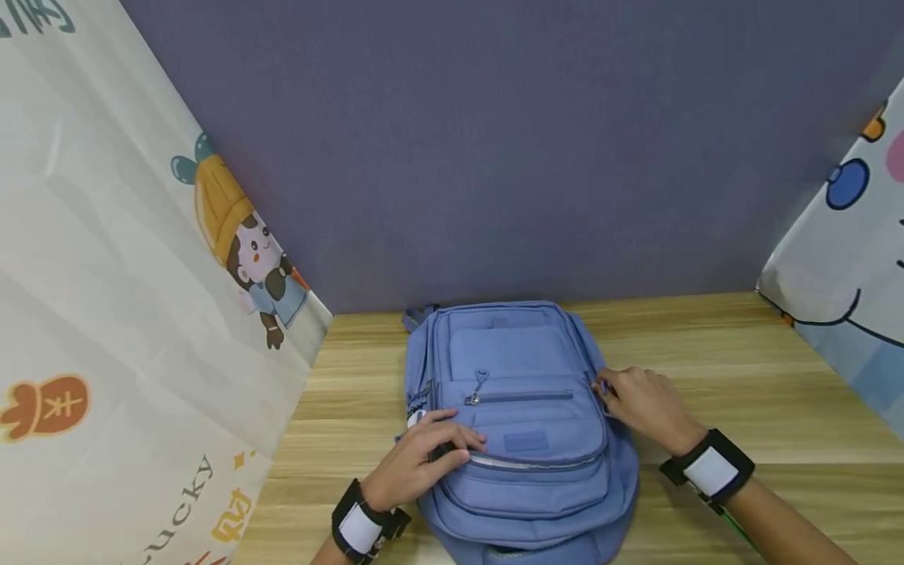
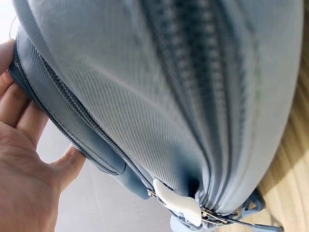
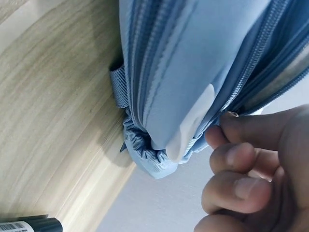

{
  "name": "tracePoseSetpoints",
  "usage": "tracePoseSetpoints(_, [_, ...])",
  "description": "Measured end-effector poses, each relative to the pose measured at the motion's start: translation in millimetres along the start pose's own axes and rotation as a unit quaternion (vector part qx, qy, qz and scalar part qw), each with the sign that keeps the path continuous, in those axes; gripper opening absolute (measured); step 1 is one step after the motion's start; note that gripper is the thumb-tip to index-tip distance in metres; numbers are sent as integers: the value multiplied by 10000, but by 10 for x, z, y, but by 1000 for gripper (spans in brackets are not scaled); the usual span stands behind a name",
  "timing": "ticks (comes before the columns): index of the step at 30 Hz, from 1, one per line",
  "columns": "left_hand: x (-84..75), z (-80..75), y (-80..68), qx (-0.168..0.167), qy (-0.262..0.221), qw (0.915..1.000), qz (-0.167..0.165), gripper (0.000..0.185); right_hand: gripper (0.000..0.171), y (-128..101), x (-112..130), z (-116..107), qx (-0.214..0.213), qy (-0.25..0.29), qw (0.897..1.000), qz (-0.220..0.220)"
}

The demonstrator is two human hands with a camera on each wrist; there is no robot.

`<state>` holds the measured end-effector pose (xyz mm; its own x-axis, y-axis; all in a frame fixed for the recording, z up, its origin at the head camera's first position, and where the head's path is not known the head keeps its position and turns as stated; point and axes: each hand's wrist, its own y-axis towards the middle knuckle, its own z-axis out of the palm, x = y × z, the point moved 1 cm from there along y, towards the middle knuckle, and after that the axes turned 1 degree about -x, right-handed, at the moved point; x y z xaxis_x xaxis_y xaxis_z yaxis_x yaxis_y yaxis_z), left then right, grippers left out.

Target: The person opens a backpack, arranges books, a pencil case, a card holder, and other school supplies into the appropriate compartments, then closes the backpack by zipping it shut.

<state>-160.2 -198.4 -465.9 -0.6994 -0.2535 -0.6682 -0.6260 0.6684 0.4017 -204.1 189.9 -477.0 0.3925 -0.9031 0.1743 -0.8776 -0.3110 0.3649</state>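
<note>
The blue backpack [image 1: 519, 424] lies flat at bench [image 1: 741, 377] centre. At 9 o'clock it is steadied by the left hand [image 1: 424, 463], fingers flat. At 3 o'clock a zipper pull [image 3: 231, 115] is pinched by the right hand [image 1: 646, 404]; a steady pull along the track is judged next.

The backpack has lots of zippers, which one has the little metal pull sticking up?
The upper front-pocket zipper on the blue backpack: its silver pull sits at the left end, flipped upward. The lower, curved zipper shows no such pull.

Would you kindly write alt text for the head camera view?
A blue backpack lies flat on a wooden table; the left hand rests on its front pocket, and the right hand pinches at its right edge.
</note>
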Motion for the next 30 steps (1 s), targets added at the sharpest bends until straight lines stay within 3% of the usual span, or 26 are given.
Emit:
tracePoseSetpoints(6, [-6, 8, 22, -41, 118, 9999, 96, 14, 10, -35, -81, -33, 121, 167, 9996, 168])
tracePoseSetpoints(10, [-40, -10, 52, -171, 165, 9997, 87, 12, 23, -135, -187, -84, 174, 332, 9977, 563])
tracePoseSetpoints(14, [-92, -58, 130, -452, -5, 9987, 241, 12, 36, -295, -279, -103, 100, 120, 9969, 774])
tracePoseSetpoints(19, [-150, -147, 306, -824, -460, 9953, 229, 16, 52, -477, -393, -60, 511, -363, 9919, 1106])
tracePoseSetpoints(24, [-200, -262, 524, -1143, -496, 9922, -50, 15, 63, -620, -473, 38, 1110, -243, 9823, 1491])
tracePoseSetpoints(30, [-189, -413, 809, -1443, -756, 9858, -401, 11, 63, -703, -463, 33, 898, -3, 9830, 1599])
